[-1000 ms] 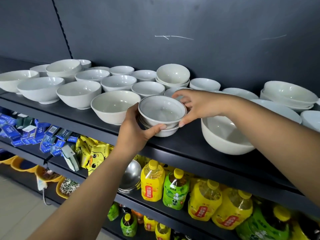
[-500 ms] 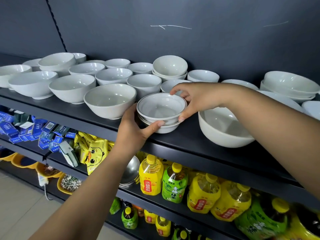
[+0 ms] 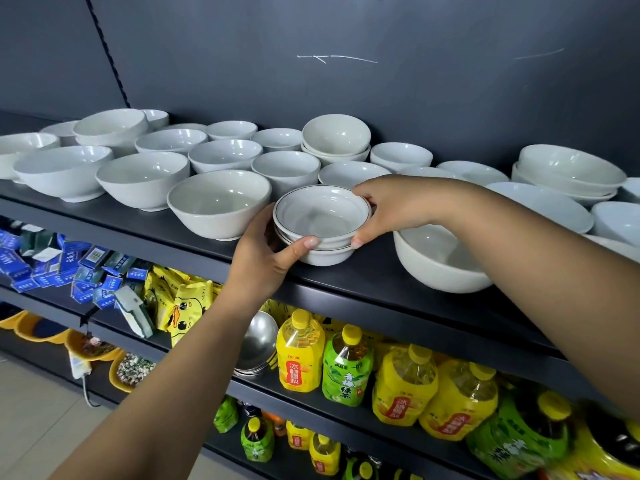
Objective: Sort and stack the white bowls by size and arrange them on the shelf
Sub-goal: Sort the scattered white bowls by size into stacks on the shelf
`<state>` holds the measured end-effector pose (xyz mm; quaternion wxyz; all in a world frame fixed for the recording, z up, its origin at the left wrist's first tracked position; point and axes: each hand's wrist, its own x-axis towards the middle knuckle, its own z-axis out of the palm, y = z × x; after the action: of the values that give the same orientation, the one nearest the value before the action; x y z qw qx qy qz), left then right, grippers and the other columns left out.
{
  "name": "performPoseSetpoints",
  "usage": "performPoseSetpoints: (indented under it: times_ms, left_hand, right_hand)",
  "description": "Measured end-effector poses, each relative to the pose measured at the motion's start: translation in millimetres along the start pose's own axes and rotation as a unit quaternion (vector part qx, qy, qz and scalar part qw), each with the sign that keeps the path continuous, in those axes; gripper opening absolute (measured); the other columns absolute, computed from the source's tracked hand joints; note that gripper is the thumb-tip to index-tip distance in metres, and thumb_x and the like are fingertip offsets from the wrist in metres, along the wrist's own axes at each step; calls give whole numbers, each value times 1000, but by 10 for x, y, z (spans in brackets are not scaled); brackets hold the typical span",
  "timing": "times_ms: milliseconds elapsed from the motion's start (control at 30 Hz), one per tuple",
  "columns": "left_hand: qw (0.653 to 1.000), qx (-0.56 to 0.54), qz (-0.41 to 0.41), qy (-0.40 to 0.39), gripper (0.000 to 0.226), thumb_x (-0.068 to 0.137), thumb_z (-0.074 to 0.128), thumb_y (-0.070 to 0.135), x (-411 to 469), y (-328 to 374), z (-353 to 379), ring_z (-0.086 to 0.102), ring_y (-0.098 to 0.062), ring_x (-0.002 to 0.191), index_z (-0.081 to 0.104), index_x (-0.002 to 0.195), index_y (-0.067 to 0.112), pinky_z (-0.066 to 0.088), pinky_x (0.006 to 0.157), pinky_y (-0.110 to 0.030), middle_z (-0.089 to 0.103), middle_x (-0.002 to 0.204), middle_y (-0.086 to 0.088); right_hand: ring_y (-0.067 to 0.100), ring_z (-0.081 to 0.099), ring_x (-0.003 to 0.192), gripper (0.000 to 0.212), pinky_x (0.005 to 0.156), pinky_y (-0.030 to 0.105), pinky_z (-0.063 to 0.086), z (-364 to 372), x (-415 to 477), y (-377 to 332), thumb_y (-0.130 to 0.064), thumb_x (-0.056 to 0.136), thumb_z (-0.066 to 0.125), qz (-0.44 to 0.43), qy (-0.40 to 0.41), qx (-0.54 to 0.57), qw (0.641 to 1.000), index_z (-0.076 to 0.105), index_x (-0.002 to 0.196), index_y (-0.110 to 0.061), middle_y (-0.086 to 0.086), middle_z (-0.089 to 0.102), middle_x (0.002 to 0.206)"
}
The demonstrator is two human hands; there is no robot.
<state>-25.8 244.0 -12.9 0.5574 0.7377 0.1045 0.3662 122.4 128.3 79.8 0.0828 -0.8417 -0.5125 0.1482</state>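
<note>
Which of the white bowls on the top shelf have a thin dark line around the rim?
Only the small stacked bowls that the left hand and right hand hold at the shelf's front. All other bowls have plain white rims.

You've got a small stack (image 3: 320, 233) of dark-rimmed white bowls nested upright near the shelf (image 3: 363, 275) front edge, between a deeper bowl (image 3: 218, 202) and a big bowl (image 3: 440, 261). More white bowls, single or stacked, fill the rows behind.
</note>
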Motion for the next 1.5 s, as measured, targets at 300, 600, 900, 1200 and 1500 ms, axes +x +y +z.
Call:
performPoseSetpoints:
  times_ms: [300,600,900,1200,1500]
  left_hand:
    - [999,-13,18,-24,48,66,71,27,23,47,-35,60,7,97,52,109,19,44,85,-12,62,107,7]
    - [997,-7,-19,-71,45,66,70,42,-2,109,-111,57,-2,110,55,108,32,43,94,-14,63,117,9]
    - [998,16,14,57,39,93,43,34,-434,241,-38,42,-1,123,50,129,20,28,100,-4,48,130,10]
    - [979,67,42,-186,59,89,47,43,-503,338,538,36,-6,128,38,140,17,29,107,-21,40,140,6]
    - [977,-10,-72,-203,99,59,82,41,-262,359,1005,41,-9,124,29,139,20,34,104,-28,41,137,9]
  right_hand:
    - [20,54,109,64,97,38,43,32,-76,-48,-42,69,74,16,13,34,999,51,122,-14,0,58,120]
    - [4,55,91,21,80,8,41,91,-385,-128,-27,78,71,-13,74,113,991,53,87,-29,-16,59,93]
    - [13,47,116,49,95,10,26,499,-1049,-111,-22,77,72,47,503,86,859,58,122,-6,11,55,128]
    - [20,53,107,41,95,20,38,1097,-1724,55,-11,75,74,200,599,95,769,62,113,1,17,60,116]
    - [18,40,126,68,106,41,36,1039,-2132,532,-23,72,76,301,566,310,702,42,130,-12,3,45,135]
